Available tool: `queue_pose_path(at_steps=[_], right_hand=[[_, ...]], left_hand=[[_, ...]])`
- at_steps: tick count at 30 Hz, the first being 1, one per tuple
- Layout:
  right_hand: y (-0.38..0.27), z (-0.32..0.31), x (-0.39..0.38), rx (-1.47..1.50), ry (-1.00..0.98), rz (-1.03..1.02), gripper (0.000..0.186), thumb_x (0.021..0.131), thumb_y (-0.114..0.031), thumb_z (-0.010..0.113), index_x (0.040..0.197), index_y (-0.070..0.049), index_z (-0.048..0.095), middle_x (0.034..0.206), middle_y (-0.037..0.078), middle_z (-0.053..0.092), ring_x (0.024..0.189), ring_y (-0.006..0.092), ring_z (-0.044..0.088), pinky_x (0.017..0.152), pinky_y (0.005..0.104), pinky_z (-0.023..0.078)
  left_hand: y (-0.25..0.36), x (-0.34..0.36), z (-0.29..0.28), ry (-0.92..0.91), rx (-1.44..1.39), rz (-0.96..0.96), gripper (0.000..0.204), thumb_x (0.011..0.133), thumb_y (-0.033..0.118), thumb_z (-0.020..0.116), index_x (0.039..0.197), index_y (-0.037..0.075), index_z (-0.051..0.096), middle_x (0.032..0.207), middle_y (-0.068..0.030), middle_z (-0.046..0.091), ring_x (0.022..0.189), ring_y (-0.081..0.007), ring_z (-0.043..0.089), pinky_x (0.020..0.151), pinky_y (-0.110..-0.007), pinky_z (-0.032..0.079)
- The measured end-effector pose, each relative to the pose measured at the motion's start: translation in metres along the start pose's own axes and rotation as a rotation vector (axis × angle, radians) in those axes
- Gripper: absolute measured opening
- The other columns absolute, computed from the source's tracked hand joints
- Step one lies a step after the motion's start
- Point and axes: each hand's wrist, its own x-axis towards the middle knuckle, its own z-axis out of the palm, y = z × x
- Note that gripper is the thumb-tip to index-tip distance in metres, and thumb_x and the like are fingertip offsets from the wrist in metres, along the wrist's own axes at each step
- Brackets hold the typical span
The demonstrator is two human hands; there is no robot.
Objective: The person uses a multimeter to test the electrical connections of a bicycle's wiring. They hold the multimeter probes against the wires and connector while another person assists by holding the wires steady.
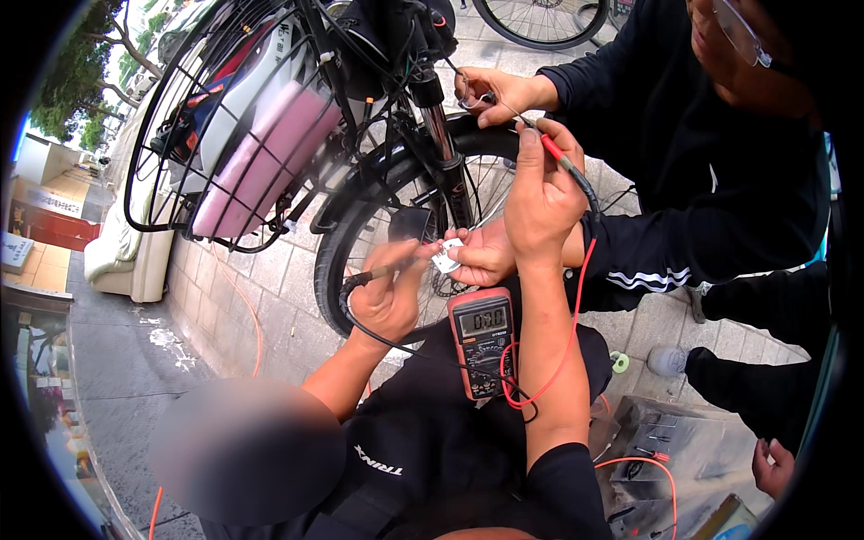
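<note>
left grip [387, 301], right grip [544, 200]: one probe [555, 151] each; one multimeter [484, 340]

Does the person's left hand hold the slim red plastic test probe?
No, the right hand holds the red test probe, while the left hand holds the slim black probe.

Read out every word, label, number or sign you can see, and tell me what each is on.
I won't copy the wording, only where it stands.
Red meter: large digits; most of the lettering below is tiny.
Black clothing: white lettering.
White case: dark characters.
Small white piece: dark marks, too small to read.
Far-left signs: too blurred to read.
</note>
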Motion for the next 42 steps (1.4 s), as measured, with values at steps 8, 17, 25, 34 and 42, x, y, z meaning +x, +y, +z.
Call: queue_pose_path(at_steps=[8, 17, 25, 34, 42], right_hand=[[0.003, 0.007, 0.007, -0.042, 0.01, 0.021, 0.019, 0.105, -0.009, 0.07, 0.118, 0.006, 0.069, 0.112, 0.008, 0.07, 0.095, 0.0112, 0.066, 0.085, 0.0244, 0.053], [0.003, 0.002, 0.003, 0.067, 0.06, 0.01, 0.019, 0.106, -0.007, 0.067, 0.119, 0.008, 0.065, 0.11, 0.012, 0.072, 0.101, 0.0144, 0.071, 0.091, 0.0259, 0.056], [-0.002, -0.002, 0.01, 0.084, 0.075, -0.049, 0.018, 0.108, -0.006, 0.063, 0.12, 0.007, 0.061, 0.107, 0.014, 0.073, 0.099, 0.0167, 0.073, 0.09, 0.0271, 0.057], [-0.008, -0.008, 0.02, 0.133, 0.061, -0.054, 0.017, 0.109, -0.009, 0.06, 0.116, 0.006, 0.057, 0.106, 0.015, 0.072, 0.097, 0.0179, 0.074, 0.09, 0.028, 0.059], [-0.002, -0.01, 0.012, 0.144, 0.041, -0.07, 0.016, 0.107, -0.007, 0.06, 0.118, 0.006, 0.057, 0.108, 0.014, 0.07, 0.098, 0.019, 0.075, 0.09, 0.028, 0.058]], left_hand=[[-0.003, 0.0, -0.002, -0.022, -0.013, 0.02, 0.035, 0.103, -0.01, 0.059, 0.137, -0.003, 0.055, 0.114, -0.0187, 0.069, 0.108, -0.0281, 0.073, 0.098, -0.042, 0.06], [-0.005, -0.004, -0.004, -0.025, 0.024, -0.006, 0.033, 0.104, -0.008, 0.06, 0.136, -0.002, 0.056, 0.116, -0.0176, 0.068, 0.109, -0.0282, 0.073, 0.1, -0.043, 0.06], [-0.004, -0.002, -0.002, -0.014, -0.018, -0.011, 0.031, 0.104, -0.008, 0.06, 0.134, -0.003, 0.056, 0.117, -0.0173, 0.068, 0.109, -0.0274, 0.073, 0.1, -0.042, 0.06], [-0.004, 0.003, 0.001, 0.034, -0.002, 0.006, 0.028, 0.101, -0.008, 0.065, 0.128, -0.002, 0.062, 0.111, -0.0173, 0.074, 0.099, -0.0243, 0.074, 0.086, -0.035, 0.059], [-0.004, 0.001, 0.001, 0.052, -0.016, -0.02, 0.027, 0.102, -0.007, 0.064, 0.128, -0.003, 0.062, 0.111, -0.0175, 0.074, 0.099, -0.0246, 0.075, 0.088, -0.035, 0.06]])
